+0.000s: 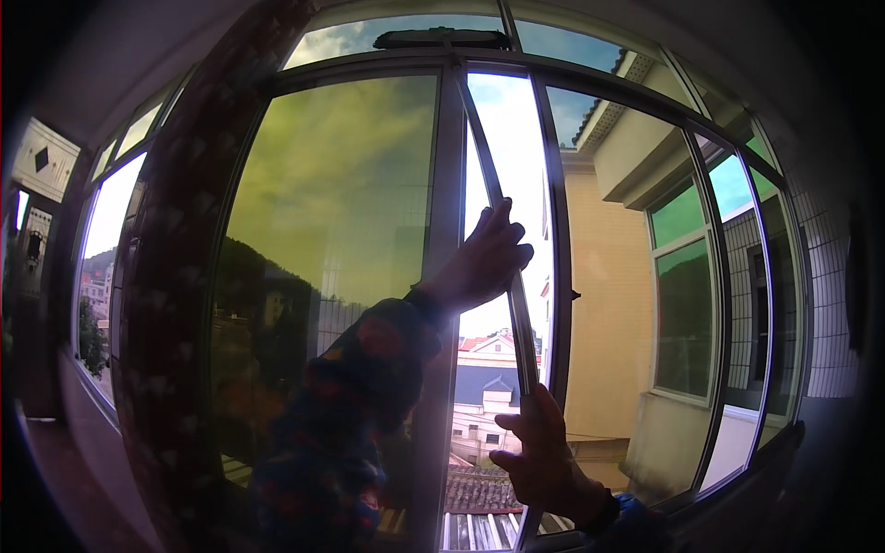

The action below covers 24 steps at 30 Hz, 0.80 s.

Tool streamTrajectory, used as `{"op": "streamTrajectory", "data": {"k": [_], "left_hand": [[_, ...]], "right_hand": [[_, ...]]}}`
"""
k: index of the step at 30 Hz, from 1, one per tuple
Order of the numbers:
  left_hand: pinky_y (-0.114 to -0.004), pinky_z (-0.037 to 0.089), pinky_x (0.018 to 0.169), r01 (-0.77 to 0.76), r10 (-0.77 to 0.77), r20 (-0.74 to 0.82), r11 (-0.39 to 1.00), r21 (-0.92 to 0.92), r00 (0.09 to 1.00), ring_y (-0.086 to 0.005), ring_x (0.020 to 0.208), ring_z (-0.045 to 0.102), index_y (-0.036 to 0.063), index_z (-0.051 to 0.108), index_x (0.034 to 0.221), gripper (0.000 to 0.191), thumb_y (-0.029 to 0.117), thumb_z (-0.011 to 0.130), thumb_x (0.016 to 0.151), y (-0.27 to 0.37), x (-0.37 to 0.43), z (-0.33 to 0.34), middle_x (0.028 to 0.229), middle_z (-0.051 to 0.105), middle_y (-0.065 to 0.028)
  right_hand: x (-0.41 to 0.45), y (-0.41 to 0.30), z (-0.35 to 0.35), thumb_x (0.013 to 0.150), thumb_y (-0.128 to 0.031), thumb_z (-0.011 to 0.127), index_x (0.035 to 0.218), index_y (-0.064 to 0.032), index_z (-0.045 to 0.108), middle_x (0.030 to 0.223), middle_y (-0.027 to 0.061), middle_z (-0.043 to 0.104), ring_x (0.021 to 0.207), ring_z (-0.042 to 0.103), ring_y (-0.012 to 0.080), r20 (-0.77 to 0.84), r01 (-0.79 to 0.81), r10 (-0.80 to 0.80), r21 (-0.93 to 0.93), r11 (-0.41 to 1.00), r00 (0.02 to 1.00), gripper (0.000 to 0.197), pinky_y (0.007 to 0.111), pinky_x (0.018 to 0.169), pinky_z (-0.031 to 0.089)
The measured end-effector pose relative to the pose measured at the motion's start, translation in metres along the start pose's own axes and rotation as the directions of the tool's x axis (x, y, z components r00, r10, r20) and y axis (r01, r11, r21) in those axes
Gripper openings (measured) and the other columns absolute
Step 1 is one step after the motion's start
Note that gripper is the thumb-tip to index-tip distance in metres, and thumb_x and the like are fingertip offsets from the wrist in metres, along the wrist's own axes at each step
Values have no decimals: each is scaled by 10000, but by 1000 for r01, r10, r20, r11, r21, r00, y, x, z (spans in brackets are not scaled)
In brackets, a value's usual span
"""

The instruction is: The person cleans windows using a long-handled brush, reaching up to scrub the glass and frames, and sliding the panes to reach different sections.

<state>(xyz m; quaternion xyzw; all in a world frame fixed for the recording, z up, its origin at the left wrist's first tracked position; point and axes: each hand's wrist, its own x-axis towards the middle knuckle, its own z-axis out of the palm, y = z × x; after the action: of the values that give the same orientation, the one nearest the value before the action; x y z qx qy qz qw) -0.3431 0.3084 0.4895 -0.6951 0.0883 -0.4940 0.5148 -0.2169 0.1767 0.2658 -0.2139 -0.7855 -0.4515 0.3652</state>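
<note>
A long metal pole (pixel 523 332) slants up in front of the window, and its dark, wide head (pixel 442 39) lies across the upper panes. My left hand (pixel 494 245) grips the pole at mid-length, with the fingers wrapped round it. Lower down, my right hand (pixel 539 446) is at the pole's dark lower end; the thumb side rests along it, while some fingers stick out to the left. Both forearms wear dark patterned sleeves. Behind the pole is a narrow open gap between a tinted glass pane (pixel 332 200) on the left and the window frame (pixel 556 242) on the right.
A dark patterned curtain (pixel 173 276) hangs at the left, beside another window (pixel 104 276). More panes curve round to the right. Outside stand a yellowish building wall (pixel 601 297), tiled roofs (pixel 480 487) and pale houses below.
</note>
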Motion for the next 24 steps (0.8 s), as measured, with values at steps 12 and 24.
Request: {"op": "streamTrajectory", "data": {"k": [12, 24], "left_hand": [[-473, 329, 1043, -46, 23, 123, 982, 185, 992, -354, 1178, 442, 48, 598, 885, 98, 71, 596, 789, -51, -6, -61, 1006, 566, -138], [-579, 327, 1010, 125, -124, -140, 992, -4, 982, -441, 1271, 356, 34, 494, 1131, 399, 69, 663, 771, -40, -170, -110, 1303, 406, -231]], "right_hand": [[81, -29, 34, 589, 98, 548, 893, -79, 658, 1271, 135, 490, 1366, 218, 418, -52, -109, 111, 40, 993, 992, 369, 575, 1098, 215], [276, 105, -9, 709, 87, 489, 1272, -5, 419, 1153, 216, 549, 1083, 567, 356, -305, -99, 6, -290, 952, 952, 574, 394, 903, 476]]}}
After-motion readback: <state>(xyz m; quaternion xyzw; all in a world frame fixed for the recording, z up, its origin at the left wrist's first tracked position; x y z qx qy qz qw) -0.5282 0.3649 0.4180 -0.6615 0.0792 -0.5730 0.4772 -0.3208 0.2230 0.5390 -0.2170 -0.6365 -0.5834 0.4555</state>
